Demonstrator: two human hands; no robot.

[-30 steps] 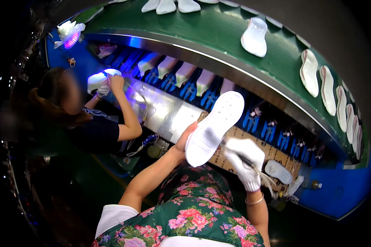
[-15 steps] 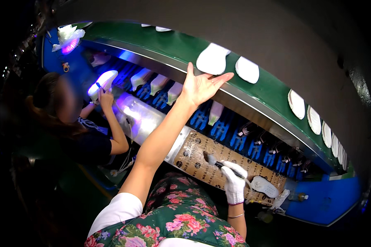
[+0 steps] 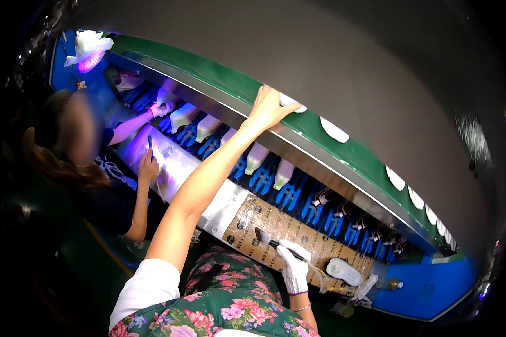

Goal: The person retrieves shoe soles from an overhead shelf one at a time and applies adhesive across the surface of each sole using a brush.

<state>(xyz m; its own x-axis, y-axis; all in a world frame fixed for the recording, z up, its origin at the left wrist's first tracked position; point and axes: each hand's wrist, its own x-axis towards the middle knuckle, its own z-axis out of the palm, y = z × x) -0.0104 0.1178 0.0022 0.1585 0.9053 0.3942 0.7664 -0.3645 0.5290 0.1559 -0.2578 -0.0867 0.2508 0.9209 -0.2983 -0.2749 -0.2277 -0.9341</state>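
My bare left hand (image 3: pixel 268 108) reaches up to the green belt and closes round the near end of a white shoe sole (image 3: pixel 289 103), thumb at its right. The dark overhang hides the sole's far part. My right hand (image 3: pixel 294 265), in a white knit glove, holds a brush (image 3: pixel 267 238) with its bristles pointing left, above the brown cardboard (image 3: pixel 256 216). A cord runs from beside that hand. Right of it, another white sole (image 3: pixel 344 271) lies on the cardboard.
More white soles (image 3: pixel 334 130) lie along the green belt (image 3: pixel 208 70). Below it, blue clamps (image 3: pixel 287 197) stand in a row, some bearing pale shoe uppers (image 3: pixel 257 158). A co-worker (image 3: pixel 118 180) works at the left under purple light. A small bottle (image 3: pixel 389 284) lies at the right.
My left hand has gone from open beside the sole to closed round it. My gloved hand has shifted left in view with the brush. The co-worker's lit shoe has left their near hand.
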